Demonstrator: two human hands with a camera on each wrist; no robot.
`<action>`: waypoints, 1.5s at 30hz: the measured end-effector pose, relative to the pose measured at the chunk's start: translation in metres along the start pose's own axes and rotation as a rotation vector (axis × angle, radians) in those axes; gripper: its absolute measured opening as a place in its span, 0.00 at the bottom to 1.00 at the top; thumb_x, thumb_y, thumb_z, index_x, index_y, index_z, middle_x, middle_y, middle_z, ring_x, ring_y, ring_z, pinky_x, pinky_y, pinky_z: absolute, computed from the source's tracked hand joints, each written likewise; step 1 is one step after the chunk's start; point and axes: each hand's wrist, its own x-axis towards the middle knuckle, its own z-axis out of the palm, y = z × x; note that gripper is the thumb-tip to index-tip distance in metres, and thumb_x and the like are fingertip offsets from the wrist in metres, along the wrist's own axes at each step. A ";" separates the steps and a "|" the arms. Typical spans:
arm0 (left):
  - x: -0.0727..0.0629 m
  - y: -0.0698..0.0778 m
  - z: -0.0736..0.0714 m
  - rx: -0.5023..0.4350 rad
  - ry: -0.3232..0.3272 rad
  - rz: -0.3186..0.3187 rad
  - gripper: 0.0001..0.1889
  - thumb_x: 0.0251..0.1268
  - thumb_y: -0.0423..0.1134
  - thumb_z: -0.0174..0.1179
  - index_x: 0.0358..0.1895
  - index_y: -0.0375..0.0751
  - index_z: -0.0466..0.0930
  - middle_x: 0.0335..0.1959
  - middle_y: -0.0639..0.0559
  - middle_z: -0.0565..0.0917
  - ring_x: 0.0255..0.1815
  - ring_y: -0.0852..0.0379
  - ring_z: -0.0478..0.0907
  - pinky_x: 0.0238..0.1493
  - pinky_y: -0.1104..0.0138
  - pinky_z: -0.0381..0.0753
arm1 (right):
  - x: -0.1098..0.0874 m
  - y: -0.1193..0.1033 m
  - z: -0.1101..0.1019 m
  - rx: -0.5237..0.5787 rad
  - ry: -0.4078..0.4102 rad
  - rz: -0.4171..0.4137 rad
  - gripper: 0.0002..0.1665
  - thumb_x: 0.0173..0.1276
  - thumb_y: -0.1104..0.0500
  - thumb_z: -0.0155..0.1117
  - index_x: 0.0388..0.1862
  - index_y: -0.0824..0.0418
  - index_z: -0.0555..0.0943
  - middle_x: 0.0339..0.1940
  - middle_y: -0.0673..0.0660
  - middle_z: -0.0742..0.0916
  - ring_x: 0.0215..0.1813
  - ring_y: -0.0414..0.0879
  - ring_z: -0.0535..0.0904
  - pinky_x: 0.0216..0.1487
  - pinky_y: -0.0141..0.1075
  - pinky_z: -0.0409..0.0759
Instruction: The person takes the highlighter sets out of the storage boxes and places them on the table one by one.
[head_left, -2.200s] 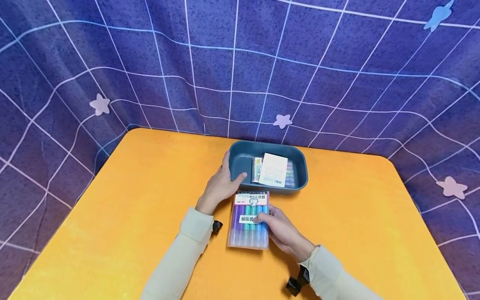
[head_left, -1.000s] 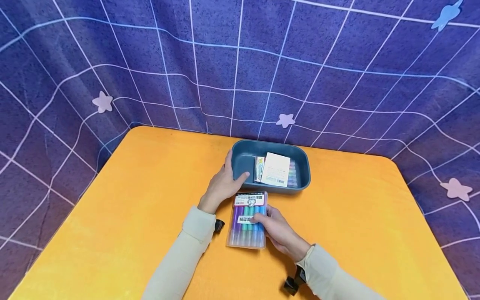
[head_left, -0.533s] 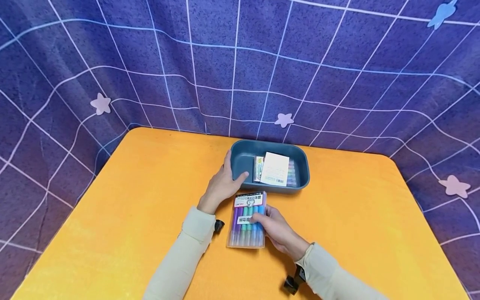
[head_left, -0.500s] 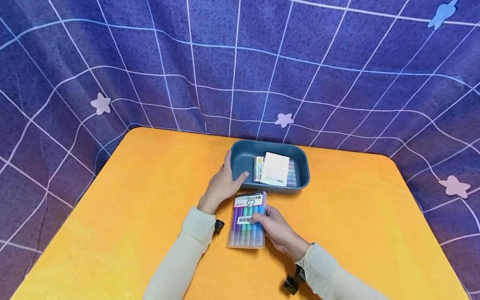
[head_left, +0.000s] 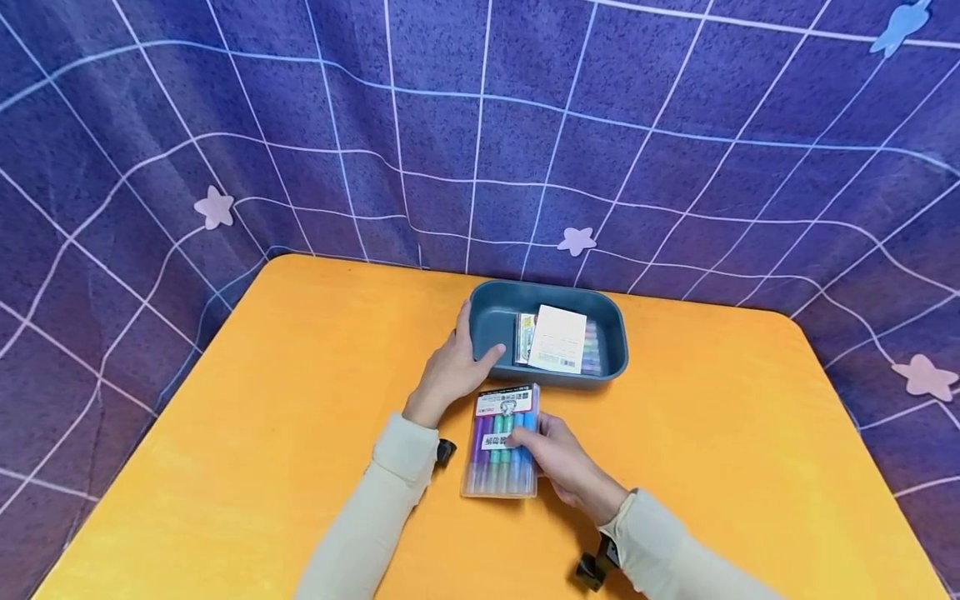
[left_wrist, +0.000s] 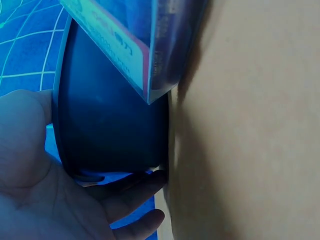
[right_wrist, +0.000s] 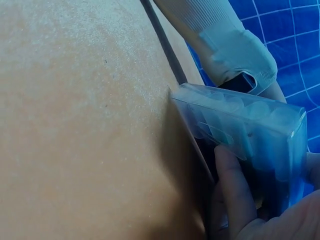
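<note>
My right hand [head_left: 566, 458] grips a clear plastic case of markers [head_left: 491, 475] by its right side, thumb on the white label strip across its front. Purple, green and blue markers show through the case, which sits over the table just in front of a dark blue-grey box [head_left: 625, 337]. At the box's near left corner is my left hand [head_left: 450, 371], its thumb [left_wrist: 45, 107] over the rim and its fingers [left_wrist: 137, 197] along the outer end wall. In the left wrist view, the case's printed end overlaps the box wall.
Inside the right part of the box lie a white card-like pack [head_left: 558, 342], a small printed pack [head_left: 523, 333] and a clear pack of pastel-coloured sticks [head_left: 591, 354]. The box stands near the back edge of the orange table [head_left: 712, 467], before a blue gridded curtain [head_left: 450, 125].
The case has shifted slightly left relative to the box and tilted a little. Both hands keep their hold; the whole head view has drifted slightly.
</note>
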 end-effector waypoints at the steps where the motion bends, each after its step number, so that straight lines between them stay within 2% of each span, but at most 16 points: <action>1: 0.000 0.000 0.000 0.002 0.001 0.000 0.51 0.71 0.61 0.56 0.83 0.52 0.31 0.82 0.42 0.58 0.73 0.35 0.71 0.67 0.41 0.75 | 0.000 0.000 0.000 0.000 0.003 0.000 0.33 0.64 0.62 0.59 0.70 0.67 0.70 0.55 0.66 0.87 0.44 0.48 0.87 0.45 0.43 0.88; 7: 0.000 0.000 -0.003 0.005 -0.012 0.005 0.51 0.71 0.62 0.55 0.83 0.52 0.30 0.82 0.42 0.57 0.74 0.35 0.69 0.67 0.41 0.74 | -0.001 -0.001 -0.002 -0.009 0.024 -0.004 0.34 0.66 0.62 0.58 0.71 0.66 0.68 0.53 0.66 0.87 0.42 0.47 0.87 0.42 0.43 0.89; 15: 0.001 -0.001 -0.001 0.001 -0.006 -0.002 0.50 0.71 0.62 0.55 0.83 0.53 0.31 0.82 0.42 0.56 0.75 0.36 0.68 0.70 0.41 0.72 | -0.005 -0.004 -0.011 -0.036 -0.011 0.005 0.31 0.66 0.61 0.59 0.66 0.71 0.70 0.45 0.63 0.90 0.37 0.45 0.88 0.37 0.41 0.89; 22: 0.001 0.000 -0.001 0.004 -0.011 -0.008 0.50 0.71 0.63 0.54 0.83 0.53 0.30 0.82 0.42 0.56 0.76 0.36 0.66 0.70 0.41 0.71 | -0.008 -0.008 -0.016 -0.069 -0.020 0.043 0.28 0.68 0.60 0.59 0.65 0.70 0.70 0.44 0.60 0.90 0.35 0.45 0.87 0.36 0.43 0.89; 30: 0.002 -0.001 -0.002 -0.001 -0.020 -0.015 0.50 0.71 0.63 0.54 0.83 0.54 0.30 0.83 0.43 0.56 0.76 0.36 0.66 0.71 0.42 0.70 | -0.008 -0.011 -0.024 -0.079 -0.125 0.022 0.30 0.69 0.61 0.59 0.66 0.72 0.68 0.38 0.58 0.90 0.30 0.42 0.85 0.28 0.38 0.87; 36: 0.002 -0.001 -0.002 -0.007 -0.025 -0.009 0.50 0.71 0.63 0.54 0.83 0.54 0.29 0.83 0.44 0.55 0.77 0.37 0.66 0.71 0.41 0.71 | -0.009 -0.012 -0.029 -0.086 -0.171 0.029 0.28 0.70 0.61 0.58 0.65 0.72 0.66 0.32 0.54 0.87 0.29 0.41 0.84 0.26 0.35 0.86; 41: 0.001 0.000 -0.002 -0.002 -0.031 -0.002 0.51 0.71 0.64 0.53 0.83 0.55 0.29 0.83 0.44 0.55 0.75 0.36 0.68 0.69 0.41 0.73 | -0.011 -0.008 -0.032 -0.085 -0.188 0.032 0.20 0.69 0.62 0.59 0.56 0.70 0.68 0.21 0.50 0.77 0.27 0.41 0.82 0.24 0.33 0.85; 45: 0.001 -0.001 -0.003 -0.008 -0.034 0.006 0.50 0.72 0.62 0.54 0.83 0.54 0.29 0.83 0.43 0.55 0.75 0.36 0.67 0.68 0.41 0.73 | -0.012 -0.007 -0.034 -0.097 -0.193 0.024 0.17 0.69 0.63 0.59 0.52 0.69 0.67 0.21 0.50 0.75 0.27 0.41 0.81 0.25 0.34 0.85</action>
